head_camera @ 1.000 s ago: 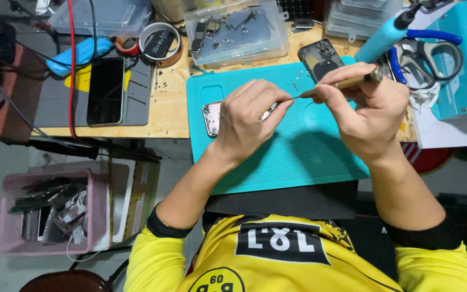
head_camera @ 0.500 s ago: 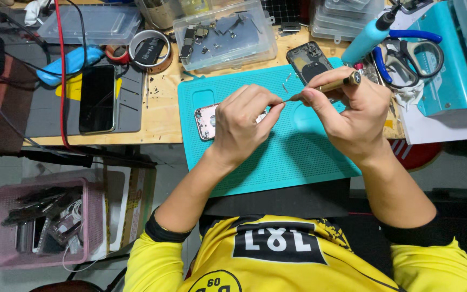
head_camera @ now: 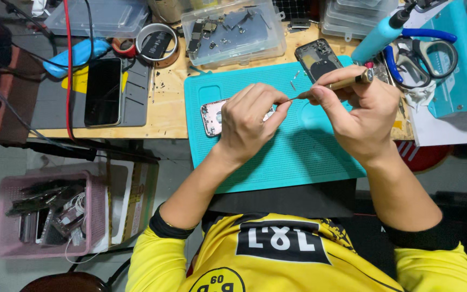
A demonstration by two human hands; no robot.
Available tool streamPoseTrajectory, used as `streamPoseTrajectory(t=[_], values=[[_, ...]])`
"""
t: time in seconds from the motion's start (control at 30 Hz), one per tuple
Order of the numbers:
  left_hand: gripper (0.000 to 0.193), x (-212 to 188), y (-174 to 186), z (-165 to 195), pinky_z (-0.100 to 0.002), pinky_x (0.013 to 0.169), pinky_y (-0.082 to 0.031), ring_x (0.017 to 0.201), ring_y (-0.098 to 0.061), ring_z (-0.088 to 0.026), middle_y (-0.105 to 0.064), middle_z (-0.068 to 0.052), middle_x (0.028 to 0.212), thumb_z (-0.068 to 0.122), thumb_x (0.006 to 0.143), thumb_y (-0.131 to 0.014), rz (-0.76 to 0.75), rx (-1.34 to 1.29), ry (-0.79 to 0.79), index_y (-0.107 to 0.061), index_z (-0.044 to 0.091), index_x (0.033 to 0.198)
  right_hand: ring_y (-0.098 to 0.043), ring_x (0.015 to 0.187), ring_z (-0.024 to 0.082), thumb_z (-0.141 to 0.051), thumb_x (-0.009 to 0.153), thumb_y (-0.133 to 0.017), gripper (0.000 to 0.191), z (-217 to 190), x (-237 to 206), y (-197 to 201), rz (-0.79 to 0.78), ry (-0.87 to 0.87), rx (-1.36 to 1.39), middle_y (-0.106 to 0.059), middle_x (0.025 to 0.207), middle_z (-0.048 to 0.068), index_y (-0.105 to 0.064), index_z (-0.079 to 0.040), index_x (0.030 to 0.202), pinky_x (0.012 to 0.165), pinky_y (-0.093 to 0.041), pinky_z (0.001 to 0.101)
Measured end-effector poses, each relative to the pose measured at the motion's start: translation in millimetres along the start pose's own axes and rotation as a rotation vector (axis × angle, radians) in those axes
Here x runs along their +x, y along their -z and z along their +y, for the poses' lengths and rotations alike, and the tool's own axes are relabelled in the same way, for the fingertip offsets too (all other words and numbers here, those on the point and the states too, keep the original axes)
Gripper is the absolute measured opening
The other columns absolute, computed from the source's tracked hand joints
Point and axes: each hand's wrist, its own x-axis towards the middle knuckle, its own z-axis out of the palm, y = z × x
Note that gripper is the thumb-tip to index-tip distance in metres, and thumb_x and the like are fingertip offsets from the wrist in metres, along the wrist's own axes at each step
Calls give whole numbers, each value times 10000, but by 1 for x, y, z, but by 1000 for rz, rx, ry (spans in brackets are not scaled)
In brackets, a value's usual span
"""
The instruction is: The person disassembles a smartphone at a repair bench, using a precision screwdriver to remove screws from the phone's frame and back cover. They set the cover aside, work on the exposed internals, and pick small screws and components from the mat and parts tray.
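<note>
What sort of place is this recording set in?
Likely a phone repair bench: a teal work mat, a clear parts box and an opened phone housing worked with a small screwdriver.

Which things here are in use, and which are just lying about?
In use: left hand on pink phone shell; right hand holding screwdriver; teal mat.
Lying about: black phone, scissors, tape roll, pink basket.

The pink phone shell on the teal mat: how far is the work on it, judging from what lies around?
Seemingly done: the pink phone shell lies opened on the teal mat, with loose screws set aside. In hand: the left hand steadies the shell while the right hand works a thin screwdriver into it. Left: the dark housing and parts box lie untouched.
</note>
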Motion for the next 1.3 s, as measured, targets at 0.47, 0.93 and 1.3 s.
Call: streamPoseTrajectory(t=[0.47, 0.93, 1.3], values=[[164, -1, 3, -1, -381, 732, -545, 829, -690, -260, -687, -70, 899, 47, 858, -827, 24, 3, -32, -677, 49, 923, -745, 849, 169, 39, 1117, -678, 75, -1, -4, -2, 40, -63, 106, -719, 950, 134, -636, 93, 1088, 774, -616, 236], [330, -23, 28, -45, -477, 971, -459, 1170, -600, -340, -639, -148, 1257, 246, 832, -844, -267, 130, 32, -700, 67, 1069, -754, 929, 175, 57, 1104, -673, 86, 20, 0, -15, -59, -163, 102, -729, 1026, 143, -598, 78, 1142, 833, -619, 252], [265, -36, 27, -68, -462, 1037, -448, 1262, -577, -333, -612, -139, 1335, 245, 903, -794, -369, 73, -16, -725, 122, 1128, -770, 1021, 214, 104, 1081, -651, 402, 44, 1, -47, -155, -59, -64, -752, 1059, 189, -403, 34, 1388, 888, -638, 286]])
